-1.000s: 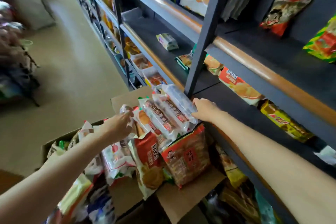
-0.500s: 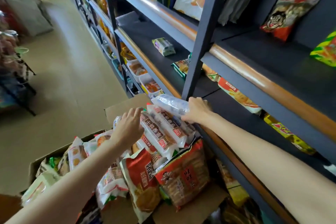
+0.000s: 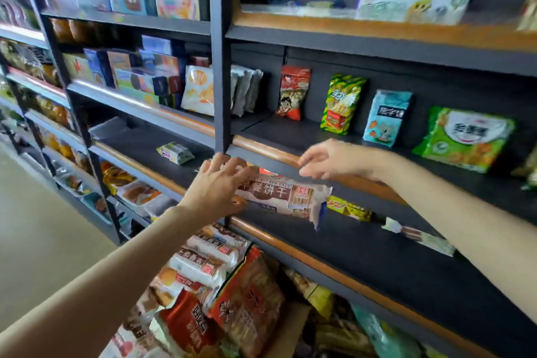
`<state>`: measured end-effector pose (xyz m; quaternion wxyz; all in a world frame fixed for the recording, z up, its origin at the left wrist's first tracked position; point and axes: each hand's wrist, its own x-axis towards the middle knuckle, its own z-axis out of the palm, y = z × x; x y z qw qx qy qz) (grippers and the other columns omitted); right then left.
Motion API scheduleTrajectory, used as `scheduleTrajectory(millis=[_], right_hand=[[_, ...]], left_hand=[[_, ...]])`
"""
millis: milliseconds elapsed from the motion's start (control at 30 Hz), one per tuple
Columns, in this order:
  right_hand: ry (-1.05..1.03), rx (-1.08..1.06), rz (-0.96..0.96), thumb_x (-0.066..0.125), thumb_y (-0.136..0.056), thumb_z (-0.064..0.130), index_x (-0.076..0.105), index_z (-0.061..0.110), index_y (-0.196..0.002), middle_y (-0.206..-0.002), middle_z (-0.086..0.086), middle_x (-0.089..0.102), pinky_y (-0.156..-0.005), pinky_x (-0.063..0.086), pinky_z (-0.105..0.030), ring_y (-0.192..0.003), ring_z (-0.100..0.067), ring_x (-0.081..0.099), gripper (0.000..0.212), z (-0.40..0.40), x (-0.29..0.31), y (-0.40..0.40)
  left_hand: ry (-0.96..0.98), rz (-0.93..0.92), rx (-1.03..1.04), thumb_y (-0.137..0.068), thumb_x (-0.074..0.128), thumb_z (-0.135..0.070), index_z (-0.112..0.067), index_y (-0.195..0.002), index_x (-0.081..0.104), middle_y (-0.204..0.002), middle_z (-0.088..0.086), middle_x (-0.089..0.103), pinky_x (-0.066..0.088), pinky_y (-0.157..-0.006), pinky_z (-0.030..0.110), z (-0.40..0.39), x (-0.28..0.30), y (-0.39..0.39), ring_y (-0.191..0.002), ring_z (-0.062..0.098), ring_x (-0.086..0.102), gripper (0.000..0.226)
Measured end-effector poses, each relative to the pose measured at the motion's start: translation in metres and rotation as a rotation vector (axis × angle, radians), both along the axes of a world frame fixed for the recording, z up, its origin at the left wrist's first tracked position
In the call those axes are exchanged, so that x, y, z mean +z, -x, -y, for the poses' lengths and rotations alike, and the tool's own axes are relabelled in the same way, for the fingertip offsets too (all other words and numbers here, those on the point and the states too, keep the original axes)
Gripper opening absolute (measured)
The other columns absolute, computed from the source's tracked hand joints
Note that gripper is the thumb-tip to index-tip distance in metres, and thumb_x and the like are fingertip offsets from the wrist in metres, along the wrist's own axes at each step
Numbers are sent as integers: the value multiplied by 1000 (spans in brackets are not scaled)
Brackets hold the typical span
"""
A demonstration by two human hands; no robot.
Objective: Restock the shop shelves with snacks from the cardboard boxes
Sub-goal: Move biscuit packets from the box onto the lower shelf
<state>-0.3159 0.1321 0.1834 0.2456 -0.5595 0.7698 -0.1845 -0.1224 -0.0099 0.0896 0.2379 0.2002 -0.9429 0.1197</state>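
Your left hand (image 3: 216, 186) holds one end of a long biscuit pack (image 3: 286, 195), fingers spread and curved over it, just in front of the dark upright post (image 3: 219, 67). The pack lies level at the front edge of a shelf (image 3: 377, 244), over its wooden lip. Your right hand (image 3: 334, 158) hovers just above the pack's other end, fingers loosely curled and apart, holding nothing. Below, more packs fill the box (image 3: 293, 325), and a green bag (image 3: 462, 139) stands on the shelf above
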Motion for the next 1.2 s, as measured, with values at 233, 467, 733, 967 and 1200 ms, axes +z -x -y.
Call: scheduleTrajectory(millis=[233, 467, 733, 967, 1200], right_hand=[[67, -133, -881, 66, -82, 44, 26, 19, -142, -134, -6, 38, -98, 37, -41, -123, -27, 36, 76, -131, -14, -23], [15, -547, -1100, 60, -86, 36, 21, 13, -144, -139, -10, 33, -102, 29, -41, -129, -31, 27, 74, -248, -15, 24], [-172, -504, -858, 70, -74, 42, 35, 14, -135, -129, -7, 43, -95, 37, -39, -118, -29, 37, 76, -347, -55, 56], [-276, -481, -671, 72, -73, 45, 33, 12, -137, -132, -10, 42, -99, 38, -43, -121, -33, 37, 81, -431, -119, 97], [-343, -516, -456, 72, -74, 44, 35, 12, -134, -131, -9, 46, -89, 44, -41, -120, -31, 44, 78, -443, -166, 134]], left_hand=[[260, -184, -341, -30, 87, -37, -21, -99, 71, -88, 8, 63, 51, -63, 39, -86, 49, 92, -87, 26, 37, 73], [235, -338, -647, -34, 87, -34, -15, -99, 70, -89, 10, 63, 51, -65, 39, -211, 70, 170, -87, 27, 38, 70], [190, -100, -821, -31, 82, -54, -22, -94, 72, -82, 2, 62, 51, -55, 31, -294, 17, 220, -81, 19, 36, 72], [166, 55, -756, -41, 76, -67, -28, -100, 71, -88, -5, 64, 52, -61, 29, -384, -59, 247, -86, 17, 44, 71], [-69, -15, -465, -48, 83, -33, -20, -112, 55, -105, 2, 63, 52, -66, 33, -408, -107, 246, -91, 21, 47, 72]])
